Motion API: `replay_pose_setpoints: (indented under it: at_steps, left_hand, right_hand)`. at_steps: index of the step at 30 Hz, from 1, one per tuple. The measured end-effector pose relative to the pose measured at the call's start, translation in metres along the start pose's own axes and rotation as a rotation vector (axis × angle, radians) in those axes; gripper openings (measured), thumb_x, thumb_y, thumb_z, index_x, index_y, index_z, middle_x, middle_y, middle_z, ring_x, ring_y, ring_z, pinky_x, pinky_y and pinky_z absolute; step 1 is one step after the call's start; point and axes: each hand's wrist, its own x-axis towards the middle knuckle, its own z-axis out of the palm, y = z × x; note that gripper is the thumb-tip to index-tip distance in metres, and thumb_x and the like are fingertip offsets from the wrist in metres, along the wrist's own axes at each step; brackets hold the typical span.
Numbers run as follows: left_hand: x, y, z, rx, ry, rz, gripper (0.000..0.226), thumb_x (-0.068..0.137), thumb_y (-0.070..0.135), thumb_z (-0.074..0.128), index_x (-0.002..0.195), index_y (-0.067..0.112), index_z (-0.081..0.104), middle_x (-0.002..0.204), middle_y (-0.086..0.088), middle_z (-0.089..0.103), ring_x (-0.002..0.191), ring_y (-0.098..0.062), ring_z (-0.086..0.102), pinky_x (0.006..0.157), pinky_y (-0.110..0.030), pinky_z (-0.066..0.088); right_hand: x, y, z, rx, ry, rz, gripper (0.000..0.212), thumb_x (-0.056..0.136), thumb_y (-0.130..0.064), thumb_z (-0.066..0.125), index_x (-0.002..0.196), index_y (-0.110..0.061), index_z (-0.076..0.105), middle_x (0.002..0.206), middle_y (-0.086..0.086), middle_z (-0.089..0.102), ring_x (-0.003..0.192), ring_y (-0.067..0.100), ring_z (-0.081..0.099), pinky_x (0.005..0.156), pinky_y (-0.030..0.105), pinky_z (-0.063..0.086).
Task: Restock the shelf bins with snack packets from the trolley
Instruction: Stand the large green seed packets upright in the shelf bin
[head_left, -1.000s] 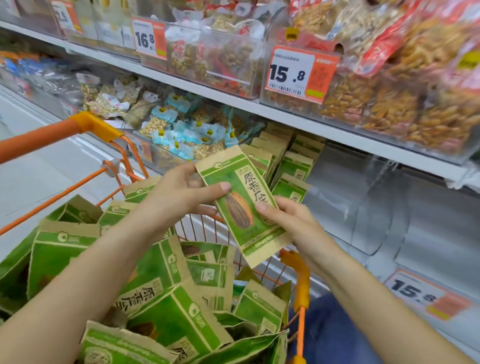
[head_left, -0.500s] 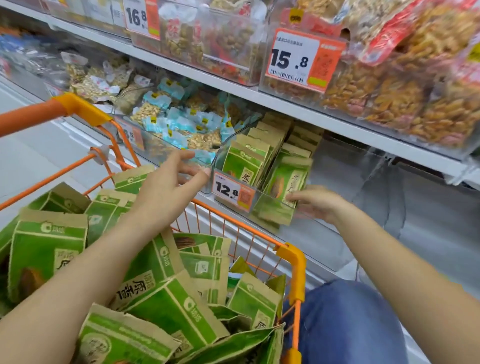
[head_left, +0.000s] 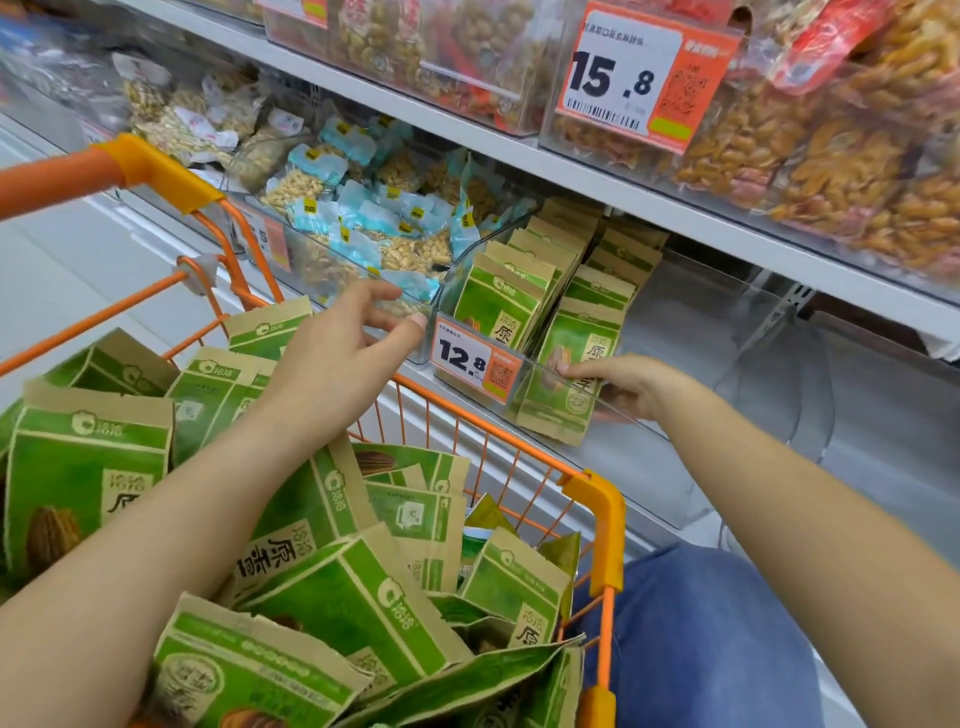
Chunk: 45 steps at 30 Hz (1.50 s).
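Note:
A green-and-kraft snack packet stands at the front of a clear shelf bin tagged 12.8, in front of two rows of matching packets. My right hand pinches that front packet's right edge inside the bin. My left hand hovers over the orange trolley with fingers loosely spread, holding nothing, its thumb near the bin's left corner. Several more green packets fill the trolley below my forearms.
To the left, a clear bin holds blue-labelled nut packs. The upper shelf carries bins of orange snacks with a 15.8 tag. Right of the green packets the bin space holds nothing. My blue-clad leg is beside the trolley.
The packet that both hands held above the trolley has gone into the bin with my right hand. My left hand let go and stays over the trolley.

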Motion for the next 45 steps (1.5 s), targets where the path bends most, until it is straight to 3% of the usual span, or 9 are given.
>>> replay_pose_setpoints:
  at_steps: [4, 10, 13, 20, 25, 34, 38, 42, 45]
  left_hand:
    - [0.001, 0.001, -0.001, 0.01, 0.008, 0.007, 0.038, 0.093, 0.045, 0.051, 0.127, 0.027, 0.051, 0.095, 0.023, 0.058, 0.081, -0.003, 0.059, 0.081, -0.037, 0.05]
    - [0.001, 0.0, -0.001, 0.065, 0.007, 0.044, 0.035, 0.093, 0.042, 0.052, 0.125, 0.028, 0.051, 0.091, 0.027, 0.055, 0.079, 0.007, 0.055, 0.075, -0.018, 0.043]
    - [0.001, 0.0, -0.002, 0.061, 0.018, 0.048, 0.035, 0.093, 0.042, 0.052, 0.125, 0.027, 0.052, 0.092, 0.026, 0.056, 0.08, 0.007, 0.056, 0.076, -0.025, 0.046]
    - [0.0, 0.0, -0.002, 0.074, 0.005, 0.061, 0.033, 0.094, 0.036, 0.054, 0.125, 0.025, 0.052, 0.093, 0.024, 0.057, 0.082, 0.005, 0.057, 0.079, -0.031, 0.046]
    - [0.001, -0.002, -0.001, 0.08, 0.005, 0.061, 0.033, 0.094, 0.036, 0.053, 0.125, 0.026, 0.052, 0.095, 0.025, 0.056, 0.083, 0.005, 0.056, 0.08, -0.032, 0.048]
    - [0.002, -0.005, -0.003, 0.11, -0.006, 0.08, 0.03, 0.094, 0.034, 0.053, 0.122, 0.026, 0.054, 0.093, 0.021, 0.057, 0.082, 0.004, 0.056, 0.077, -0.032, 0.047]
    - [0.001, -0.007, -0.004, 0.23, -0.26, 0.107, 0.015, 0.093, 0.039, 0.055, 0.094, 0.027, 0.065, 0.08, 0.015, 0.064, 0.075, -0.006, 0.059, 0.067, -0.028, 0.045]
    - [-0.007, 0.001, -0.014, 0.248, -0.539, 0.155, 0.025, 0.091, 0.043, 0.058, 0.082, 0.025, 0.072, 0.076, 0.011, 0.071, 0.07, -0.001, 0.063, 0.063, -0.022, 0.047]
    - [-0.012, 0.019, -0.039, 0.104, -0.39, 0.199, 0.024, 0.092, 0.044, 0.059, 0.084, 0.026, 0.072, 0.079, 0.007, 0.072, 0.078, -0.007, 0.067, 0.074, -0.032, 0.053]
  right_hand:
    - [0.02, -0.002, -0.007, -0.075, 0.247, -0.137, 0.042, 0.072, -0.019, 0.083, 0.103, -0.007, 0.058, 0.094, 0.007, 0.067, 0.084, 0.018, 0.064, 0.054, 0.023, 0.052]
    - [0.04, -0.017, -0.008, -0.229, 0.507, -0.321, 0.073, 0.064, -0.028, 0.087, 0.121, -0.005, 0.048, 0.122, 0.01, 0.061, 0.111, 0.029, 0.059, 0.088, 0.044, 0.053]
    - [0.044, -0.015, -0.004, -0.433, 0.614, -0.392, 0.074, 0.067, -0.039, 0.084, 0.123, -0.007, 0.047, 0.123, 0.01, 0.059, 0.113, 0.029, 0.056, 0.09, 0.04, 0.05]
    - [0.048, 0.004, 0.001, -0.608, 0.377, -0.307, 0.042, 0.079, -0.04, 0.074, 0.113, -0.017, 0.066, 0.109, 0.005, 0.067, 0.075, 0.018, 0.063, 0.062, 0.022, 0.048]
    - [0.042, -0.001, 0.004, -0.826, 0.595, -0.396, 0.048, 0.078, -0.056, 0.067, 0.109, -0.019, 0.067, 0.108, 0.009, 0.067, 0.096, 0.029, 0.062, 0.066, 0.026, 0.042]
    - [0.009, -0.002, 0.004, -0.402, 0.295, -0.243, 0.039, 0.084, -0.044, 0.067, 0.108, -0.013, 0.059, 0.075, 0.004, 0.062, 0.059, 0.013, 0.059, 0.045, 0.02, 0.045]
    - [-0.02, -0.013, 0.001, -0.503, 0.263, -0.227, 0.037, 0.085, -0.041, 0.068, 0.093, -0.006, 0.061, 0.069, 0.013, 0.067, 0.056, 0.019, 0.065, 0.046, 0.024, 0.053]
    - [-0.053, -0.017, 0.004, -0.892, 0.469, -0.453, 0.046, 0.09, -0.047, 0.056, 0.068, -0.009, 0.07, 0.055, 0.003, 0.068, 0.051, 0.013, 0.065, 0.065, 0.029, 0.056]
    - [-0.094, -0.013, 0.027, -0.804, 0.435, -0.711, 0.032, 0.092, -0.045, 0.053, 0.07, -0.023, 0.062, 0.053, -0.003, 0.065, 0.048, 0.01, 0.063, 0.062, 0.025, 0.049]
